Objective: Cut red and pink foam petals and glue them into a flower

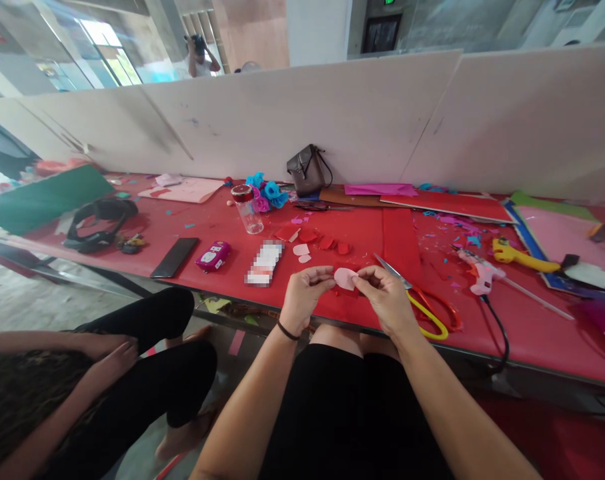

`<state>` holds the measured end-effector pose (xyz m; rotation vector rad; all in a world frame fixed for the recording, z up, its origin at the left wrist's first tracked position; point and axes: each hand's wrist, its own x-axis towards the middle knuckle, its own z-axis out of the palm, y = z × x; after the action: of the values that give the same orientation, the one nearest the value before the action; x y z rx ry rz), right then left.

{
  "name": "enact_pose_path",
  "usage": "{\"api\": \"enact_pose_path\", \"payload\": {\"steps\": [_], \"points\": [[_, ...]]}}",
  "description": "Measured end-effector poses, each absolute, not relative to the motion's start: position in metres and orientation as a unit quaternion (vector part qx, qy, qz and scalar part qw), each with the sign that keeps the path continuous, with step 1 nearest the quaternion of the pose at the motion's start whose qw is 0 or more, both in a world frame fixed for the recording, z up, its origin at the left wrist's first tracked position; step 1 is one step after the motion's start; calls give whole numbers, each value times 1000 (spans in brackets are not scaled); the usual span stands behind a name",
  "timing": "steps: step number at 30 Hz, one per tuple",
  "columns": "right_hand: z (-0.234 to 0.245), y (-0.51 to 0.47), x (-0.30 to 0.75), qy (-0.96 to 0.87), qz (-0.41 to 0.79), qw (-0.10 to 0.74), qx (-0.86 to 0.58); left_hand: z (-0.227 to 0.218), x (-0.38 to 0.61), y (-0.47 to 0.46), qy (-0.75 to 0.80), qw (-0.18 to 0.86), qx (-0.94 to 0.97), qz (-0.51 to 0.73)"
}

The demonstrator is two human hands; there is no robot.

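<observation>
A small rounded pink petal-shaped piece (344, 279) is stretched between my two hands above the front edge of the red table. My left hand (306, 293) pinches its left side between thumb and fingers. On the other side, my right hand (379, 293) pinches its right edge. Just beyond lie loose pink pieces (301, 250) and several red cut pieces (327, 243). Scissors with yellow and orange handles (427, 313) rest right beside my right hand, blades pointing away to the left.
Left of my hands are a blurred-out card or phone (265, 264), a purple device (213, 257), a black phone (175, 257) and a glass jar (248, 210). A pink glue gun (482, 273) with a cord lies right. Another person's hands (115, 357) rest at left.
</observation>
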<state>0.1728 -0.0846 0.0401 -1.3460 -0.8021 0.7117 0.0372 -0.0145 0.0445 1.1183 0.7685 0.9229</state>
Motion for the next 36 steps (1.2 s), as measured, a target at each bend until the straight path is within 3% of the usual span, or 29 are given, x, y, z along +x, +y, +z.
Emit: {"api": "enact_pose_path", "payload": {"steps": [14,20,26,30,33,36], "points": [[32,-86,175,-374,282,639,-610,51,36,-8,322,693,509,397],[25,-84,164,-300,249,697,-602,45,54,-37,302,803,306,413],[16,-88,147,-280,268,713,-585,31,82,-57,380,772,194,471],[4,-107,186,-372,228,614,-658,28,77,-50,406,756,203,472],[-11,-127,244,-461,40,412,-785,25,66,-39,423,756,212,452],[-25,-142,291,-531,31,272,-802,23,59,-28,431,754,207,450]]}}
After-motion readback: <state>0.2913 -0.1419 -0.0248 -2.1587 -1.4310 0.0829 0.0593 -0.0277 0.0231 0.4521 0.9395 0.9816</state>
